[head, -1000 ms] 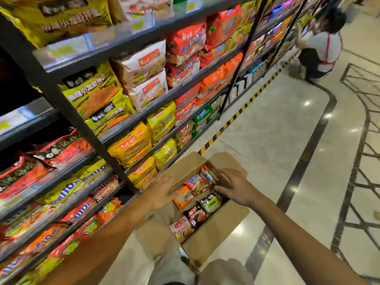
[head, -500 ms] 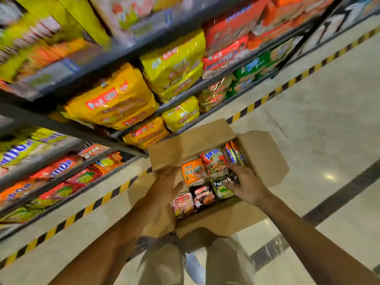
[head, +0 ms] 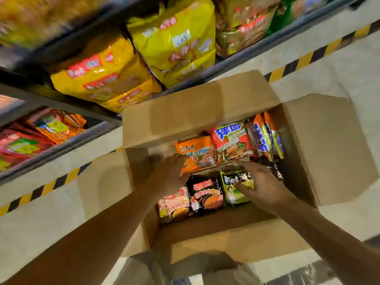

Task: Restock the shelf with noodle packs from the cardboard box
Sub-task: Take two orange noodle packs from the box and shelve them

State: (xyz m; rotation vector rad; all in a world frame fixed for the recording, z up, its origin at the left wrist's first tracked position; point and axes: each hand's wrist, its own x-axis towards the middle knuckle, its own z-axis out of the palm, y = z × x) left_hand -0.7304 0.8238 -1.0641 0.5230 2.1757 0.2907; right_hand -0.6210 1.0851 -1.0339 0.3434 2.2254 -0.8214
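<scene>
An open cardboard box [head: 197,114] stands on the floor in front of the shelf [head: 67,138], its flaps spread out. Noodle packs stand inside it: an orange pack [head: 197,152], a red pack with blue lettering [head: 232,140], a black-and-red pack [head: 207,194], a pink pack [head: 174,204] and a green pack [head: 236,194]. My left hand [head: 170,175] is inside the box with its fingers closed on the orange pack's lower left corner. My right hand [head: 263,184] pinches the green pack's top, thumb on its front, fingers over its upper edge under the red pack.
Big yellow multi-packs [head: 102,79] fill the low shelf just behind the box, and more packs [head: 49,128] lie on the bottom shelf at left. Yellow-and-black tape [head: 287,67] runs along the floor by the shelf base. My knees [head: 205,268] are right below the box.
The view has tilted down and closed in on the box. My left hand has gone from the box's side flap to the orange pack; my right hand stays on the green pack.
</scene>
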